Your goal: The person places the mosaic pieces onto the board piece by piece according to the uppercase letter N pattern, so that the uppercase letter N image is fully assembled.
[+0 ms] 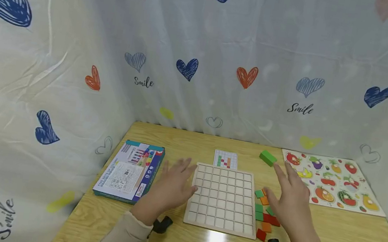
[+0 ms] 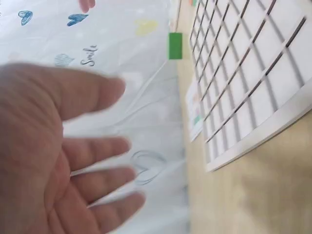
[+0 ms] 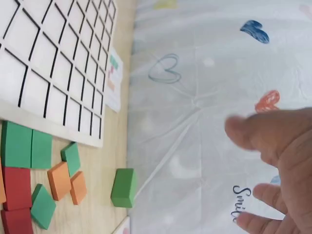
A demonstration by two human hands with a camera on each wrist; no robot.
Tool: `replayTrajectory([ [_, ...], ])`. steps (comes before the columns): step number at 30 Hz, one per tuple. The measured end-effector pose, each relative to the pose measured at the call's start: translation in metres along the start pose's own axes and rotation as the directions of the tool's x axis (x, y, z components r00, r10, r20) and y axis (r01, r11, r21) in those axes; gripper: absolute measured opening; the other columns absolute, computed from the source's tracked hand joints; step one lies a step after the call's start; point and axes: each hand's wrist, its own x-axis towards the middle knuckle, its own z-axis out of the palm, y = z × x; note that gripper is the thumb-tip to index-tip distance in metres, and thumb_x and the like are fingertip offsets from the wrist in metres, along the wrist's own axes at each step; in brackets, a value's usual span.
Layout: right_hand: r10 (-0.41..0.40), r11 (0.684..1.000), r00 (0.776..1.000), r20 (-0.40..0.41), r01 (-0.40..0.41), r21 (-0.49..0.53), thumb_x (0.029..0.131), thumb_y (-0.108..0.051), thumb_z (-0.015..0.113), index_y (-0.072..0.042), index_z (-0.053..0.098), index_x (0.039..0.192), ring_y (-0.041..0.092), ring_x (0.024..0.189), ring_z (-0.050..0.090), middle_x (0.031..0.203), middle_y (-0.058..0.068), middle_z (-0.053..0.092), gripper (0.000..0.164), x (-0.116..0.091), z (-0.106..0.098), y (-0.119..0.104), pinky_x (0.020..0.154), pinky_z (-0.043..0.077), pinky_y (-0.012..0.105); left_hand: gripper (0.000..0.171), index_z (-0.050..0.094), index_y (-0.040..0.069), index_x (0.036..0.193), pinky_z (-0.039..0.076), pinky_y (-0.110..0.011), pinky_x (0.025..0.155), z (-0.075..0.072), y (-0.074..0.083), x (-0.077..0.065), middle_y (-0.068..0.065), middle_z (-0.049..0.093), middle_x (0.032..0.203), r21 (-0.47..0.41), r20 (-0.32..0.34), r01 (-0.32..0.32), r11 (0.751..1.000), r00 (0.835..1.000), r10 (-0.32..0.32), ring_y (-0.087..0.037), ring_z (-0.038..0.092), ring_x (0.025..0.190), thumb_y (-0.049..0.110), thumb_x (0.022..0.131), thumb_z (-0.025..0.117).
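A wooden grid board (image 1: 221,200) with bare square cells lies on the table between my hands. My left hand (image 1: 174,185) hovers by its left edge, fingers spread and nothing held; the left wrist view shows the bare palm (image 2: 29,156). Over the table to the right of the board is my right hand (image 1: 289,198), also spread and holding nothing. Loose green tiles (image 3: 17,144), red tiles (image 3: 17,187) and orange tiles (image 3: 59,180) lie along the board's right side, near that hand. Behind the board sits a small pattern card (image 1: 226,159) with coloured squares.
A boxed toy set (image 1: 130,172) lies at the left of the table. A green block (image 1: 268,158) stands behind the right hand. At the back right is a flat fruit picture board (image 1: 335,183). A heart-printed curtain (image 1: 221,41) hangs behind the table.
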Motion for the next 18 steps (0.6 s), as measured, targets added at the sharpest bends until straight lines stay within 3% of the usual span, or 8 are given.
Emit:
replayTrajectory([
  [3,-0.032,0.999,0.998,-0.058,0.034,0.026,0.091,-0.003,0.084,0.001,0.058,0.154,0.064,0.129,0.056,0.157,0.035,0.052,0.068,0.002,0.000,0.006,0.103,0.044,0.085,0.070,0.049,0.016,0.166,0.014,-0.068,0.136,0.018,-0.002,0.000,-0.008,0.031,0.180,-0.084,0.138,-0.060,0.995,0.988,0.071,-0.035,0.025,0.168,0.041,0.105,0.072],
  [7,-0.008,0.999,1.000,-0.012,0.009,0.042,0.096,0.001,0.077,0.004,0.062,0.147,0.061,0.125,0.060,0.145,0.034,0.060,0.054,0.003,0.003,0.016,0.102,0.050,0.079,0.079,0.046,0.025,0.168,0.021,-0.064,0.136,0.046,-0.008,-0.004,-0.004,0.025,0.182,-0.098,0.241,-0.084,0.992,0.965,0.105,-0.034,0.019,0.170,0.041,0.099,0.080],
  [12,0.097,0.995,0.986,0.138,-0.101,0.024,0.101,-0.004,0.072,0.005,0.061,0.148,0.058,0.123,0.062,0.141,0.037,0.061,0.048,-0.002,0.011,0.029,0.098,0.056,0.074,0.082,0.049,0.026,0.166,0.022,-0.061,0.137,0.060,-0.013,-0.011,-0.002,0.030,0.181,-0.094,0.273,-0.036,0.995,0.960,0.060,-0.031,0.023,0.169,0.044,0.094,0.085],
  [18,0.248,0.963,0.911,0.330,-0.267,0.013,0.106,-0.016,0.067,0.006,0.062,0.145,0.042,0.105,0.067,0.130,0.031,0.066,0.045,-0.008,0.028,0.045,0.089,0.061,0.062,0.093,0.044,0.016,0.169,0.022,-0.058,0.138,0.059,-0.015,-0.015,-0.002,0.037,0.178,-0.137,0.265,0.016,0.990,0.964,0.021,-0.028,0.027,0.168,0.047,0.092,0.086],
])
